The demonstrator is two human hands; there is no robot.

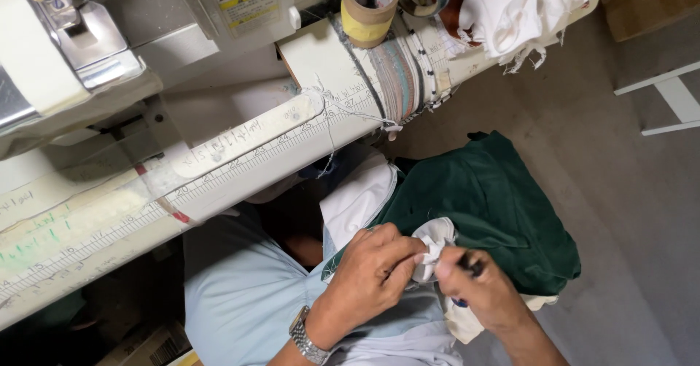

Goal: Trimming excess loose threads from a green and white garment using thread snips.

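**Two hands at work on a small white cloth piece over the lap**

Two bare hands recorded below the front edge of the sewing table, well clear of the table top. Left hand, with metal wristwatch at the wrist, curled with fingertips pinched tight on a small white cloth piece. Right hand just beside it, fingers closed narrowly around a small dark tool; kind of tool not determinable, mostly hidden in the grip. Both hands touching or nearly touching at the white piece.

White piece located over the lap, resting against the near edge of a dark green garment that spreads from the lap toward the floor side. More white fabric lying between the green garment and the table's front edge. Light blue clothing on the lap beneath the left forearm.

Noted along the table's front edge: a measuring tape strip fixed lengthwise, loose threads hanging over it. Toward the far right end of the table: a roll of tape standing on end, and a heap of white cloth at the corner, partly overhanging. Sewing machine at the far left of the table. Grey floor beyond the table's right end.
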